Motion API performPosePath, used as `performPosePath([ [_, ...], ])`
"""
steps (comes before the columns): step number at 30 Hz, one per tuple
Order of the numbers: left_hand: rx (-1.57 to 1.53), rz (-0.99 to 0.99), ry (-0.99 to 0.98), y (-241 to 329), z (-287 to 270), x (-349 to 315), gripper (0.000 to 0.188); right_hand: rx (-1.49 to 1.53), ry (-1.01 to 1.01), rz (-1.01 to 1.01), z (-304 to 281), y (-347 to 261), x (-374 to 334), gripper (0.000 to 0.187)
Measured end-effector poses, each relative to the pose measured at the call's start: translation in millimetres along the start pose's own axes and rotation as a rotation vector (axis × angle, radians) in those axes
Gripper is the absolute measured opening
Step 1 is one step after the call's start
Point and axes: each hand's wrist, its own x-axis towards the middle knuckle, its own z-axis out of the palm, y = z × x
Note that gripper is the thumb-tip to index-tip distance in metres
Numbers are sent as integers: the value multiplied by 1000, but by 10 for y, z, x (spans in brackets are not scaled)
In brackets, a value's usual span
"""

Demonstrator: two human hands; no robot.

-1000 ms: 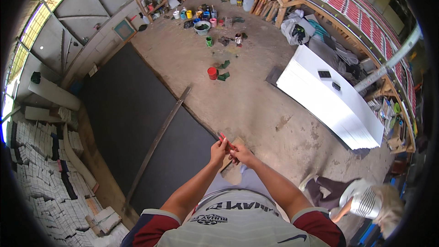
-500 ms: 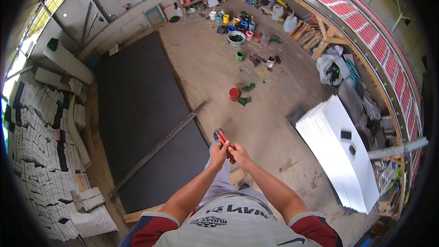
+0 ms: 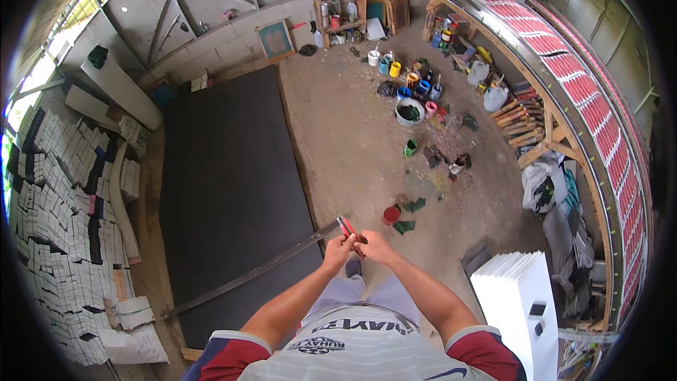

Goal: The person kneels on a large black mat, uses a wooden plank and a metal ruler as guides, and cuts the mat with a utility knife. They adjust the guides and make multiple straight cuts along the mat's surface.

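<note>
In front of my body, both hands meet on a slim red tool that looks like a utility knife (image 3: 343, 225). My left hand (image 3: 338, 251) is closed around its lower part, and the red end points up and away from me. Against its right side, the fingers of my right hand (image 3: 376, 248) are closed on it too, partly hidden. Left of my hands, a large black sheet (image 3: 226, 169) lies low over the floor. A long dark straight bar (image 3: 254, 276) crosses it diagonally, its upper end close to the knife.
A red can (image 3: 391, 215) stands ahead beside green scraps (image 3: 404, 227). Paint pots and a grey basin (image 3: 410, 112) sit farther off. White sheets (image 3: 504, 289) are stacked at right, below a long table with red printed pieces (image 3: 564, 56). Bundled pale strips (image 3: 60, 240) fill the left side.
My view has shifted forward, so the floor, can and sheet appear lower and farther right. Both hands stay on the knife, which now appears near the bar's upper end.
</note>
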Motion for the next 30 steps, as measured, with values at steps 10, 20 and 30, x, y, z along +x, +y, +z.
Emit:
performPosePath([
  [10,-326,-33,118,943,-252,1607,33,-485,36,-128,-770,-816,1846,32],
  [20,-287,-141,179,1592,-568,4243,40,-509,-38,-227,-1759,-821,4543,42],
  [30,-275,-42,168,3251,-1013,6388,35,-520,-136,-160,-3029,-2528,6513,38],
])
